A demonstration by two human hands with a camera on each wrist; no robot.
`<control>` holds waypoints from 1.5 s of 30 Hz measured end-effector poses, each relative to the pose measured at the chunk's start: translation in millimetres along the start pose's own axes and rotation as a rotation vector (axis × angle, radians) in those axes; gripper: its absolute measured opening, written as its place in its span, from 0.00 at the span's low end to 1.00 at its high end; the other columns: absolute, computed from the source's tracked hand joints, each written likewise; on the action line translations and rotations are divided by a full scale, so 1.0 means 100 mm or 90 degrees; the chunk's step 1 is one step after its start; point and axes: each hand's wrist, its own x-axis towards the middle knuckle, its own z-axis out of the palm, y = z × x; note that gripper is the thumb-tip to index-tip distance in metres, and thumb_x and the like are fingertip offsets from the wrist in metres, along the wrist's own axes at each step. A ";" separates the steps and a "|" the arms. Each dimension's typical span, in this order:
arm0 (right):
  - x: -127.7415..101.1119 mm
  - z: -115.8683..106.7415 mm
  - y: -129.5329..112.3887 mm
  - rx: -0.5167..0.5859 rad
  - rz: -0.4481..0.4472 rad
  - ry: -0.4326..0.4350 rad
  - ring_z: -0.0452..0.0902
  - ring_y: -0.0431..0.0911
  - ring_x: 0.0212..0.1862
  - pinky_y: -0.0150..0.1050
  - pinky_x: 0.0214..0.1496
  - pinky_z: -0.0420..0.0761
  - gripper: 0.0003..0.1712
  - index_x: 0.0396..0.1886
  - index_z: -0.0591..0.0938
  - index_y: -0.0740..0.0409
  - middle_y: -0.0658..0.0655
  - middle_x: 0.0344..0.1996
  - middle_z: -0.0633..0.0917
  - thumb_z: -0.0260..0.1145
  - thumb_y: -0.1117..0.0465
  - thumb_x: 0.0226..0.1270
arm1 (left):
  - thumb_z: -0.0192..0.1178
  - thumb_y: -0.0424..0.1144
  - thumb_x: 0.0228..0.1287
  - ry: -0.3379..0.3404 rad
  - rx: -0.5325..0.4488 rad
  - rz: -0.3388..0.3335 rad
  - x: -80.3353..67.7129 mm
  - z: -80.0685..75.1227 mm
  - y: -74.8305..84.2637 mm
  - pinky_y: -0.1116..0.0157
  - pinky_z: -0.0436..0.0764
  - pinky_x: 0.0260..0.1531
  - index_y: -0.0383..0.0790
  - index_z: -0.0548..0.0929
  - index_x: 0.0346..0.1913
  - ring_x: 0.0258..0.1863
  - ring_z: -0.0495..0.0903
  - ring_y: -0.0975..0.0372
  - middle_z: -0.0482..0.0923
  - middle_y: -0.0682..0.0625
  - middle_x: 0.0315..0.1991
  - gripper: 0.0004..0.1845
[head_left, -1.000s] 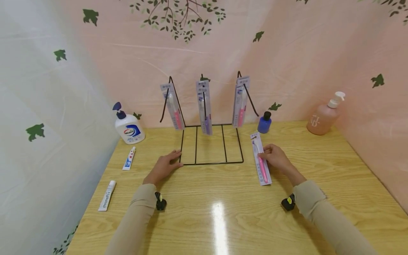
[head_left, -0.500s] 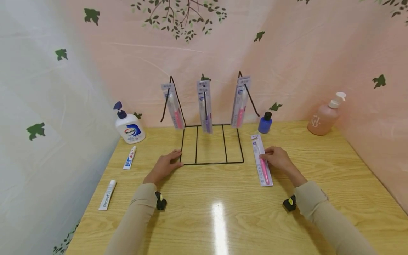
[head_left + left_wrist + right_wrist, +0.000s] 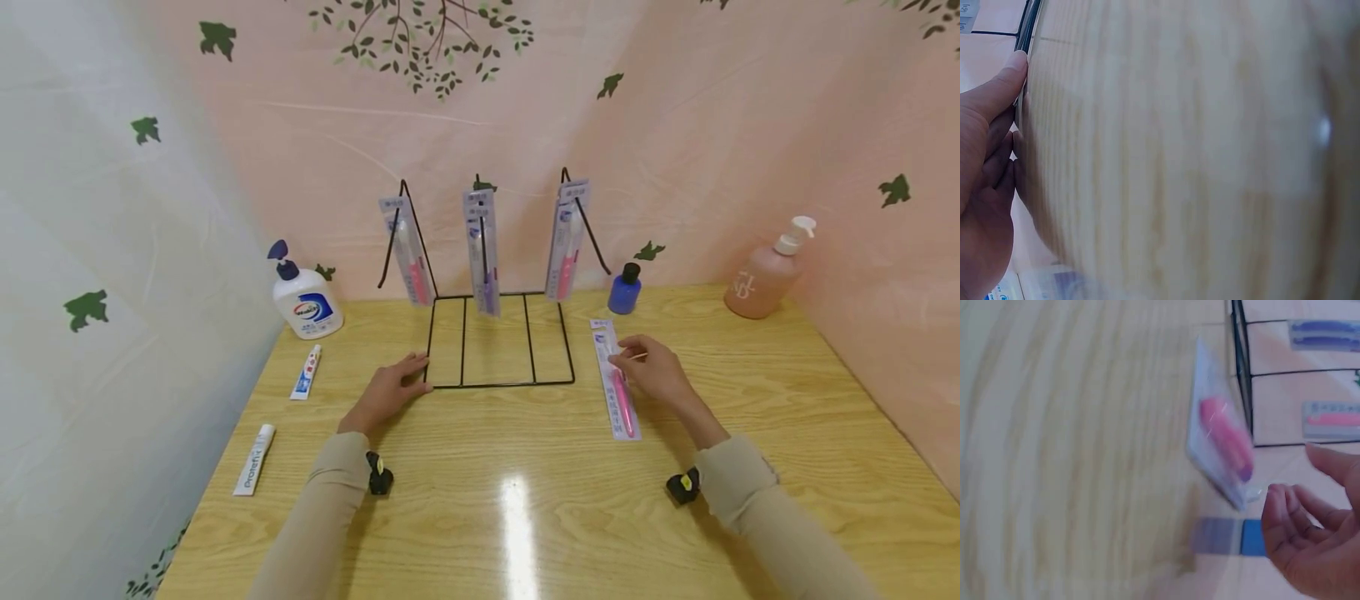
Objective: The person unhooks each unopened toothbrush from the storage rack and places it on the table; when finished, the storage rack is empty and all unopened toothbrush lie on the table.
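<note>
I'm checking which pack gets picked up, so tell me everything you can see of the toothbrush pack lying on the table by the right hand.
The toothbrush pack is a long, narrow blister card, pale with a clear plastic front, holding a pink-handled toothbrush. It lies flat on the wooden table, lengthwise away from the person, just right of the black wire rack. The right hand has its fingertips at the pack's upper right edge; the blurred wrist view shows no firm grip.

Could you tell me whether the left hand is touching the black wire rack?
Touching: in the left wrist view the thumb of the left hand lies against the wire rack, and the head view agrees.
</note>
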 end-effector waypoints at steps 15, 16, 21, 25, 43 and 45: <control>-0.04 0.34 -0.78 0.162 -0.213 0.021 0.78 0.50 0.50 0.33 0.50 0.79 0.23 0.58 0.76 0.60 0.61 0.49 0.81 0.65 0.55 0.67 | 0.61 0.44 0.65 0.002 0.011 -0.003 -0.01 -0.01 0.06 0.48 0.59 0.70 0.38 0.68 0.69 0.72 0.57 0.49 0.62 0.45 0.71 0.31; -0.03 0.37 -0.84 0.166 -0.223 0.020 0.78 0.50 0.50 0.36 0.51 0.80 0.23 0.58 0.76 0.60 0.60 0.49 0.81 0.65 0.55 0.67 | 0.61 0.44 0.65 0.001 0.009 -0.004 -0.02 -0.02 0.06 0.48 0.58 0.70 0.38 0.68 0.69 0.72 0.57 0.49 0.62 0.45 0.71 0.31; 0.02 0.55 -1.13 0.199 -0.267 0.007 0.79 0.49 0.49 0.44 0.52 0.80 0.22 0.56 0.77 0.59 0.59 0.48 0.82 0.65 0.56 0.66 | 0.62 0.43 0.65 0.004 0.005 0.000 -0.01 -0.02 0.06 0.49 0.58 0.70 0.37 0.69 0.68 0.72 0.57 0.50 0.63 0.46 0.71 0.31; 0.07 0.74 -1.35 0.224 -0.312 0.004 0.79 0.51 0.49 0.43 0.51 0.81 0.19 0.55 0.77 0.62 0.60 0.47 0.81 0.66 0.62 0.65 | 0.62 0.43 0.64 0.010 0.014 0.011 0.00 -0.02 0.05 0.49 0.59 0.70 0.37 0.69 0.67 0.72 0.59 0.50 0.64 0.46 0.70 0.30; 0.34 1.33 -2.07 0.265 -0.376 -0.005 0.76 0.53 0.53 0.45 0.55 0.80 0.23 0.60 0.72 0.61 0.62 0.52 0.78 0.63 0.60 0.68 | 0.62 0.44 0.65 0.011 0.013 0.008 0.02 -0.01 0.03 0.48 0.59 0.69 0.40 0.70 0.67 0.72 0.58 0.49 0.64 0.46 0.70 0.29; 0.39 1.37 -2.14 0.262 -0.368 0.007 0.76 0.54 0.54 0.45 0.55 0.80 0.24 0.61 0.71 0.62 0.62 0.53 0.78 0.63 0.60 0.68 | 0.62 0.44 0.65 0.010 0.009 0.007 0.02 0.00 0.04 0.48 0.59 0.70 0.39 0.70 0.67 0.72 0.58 0.49 0.64 0.45 0.70 0.29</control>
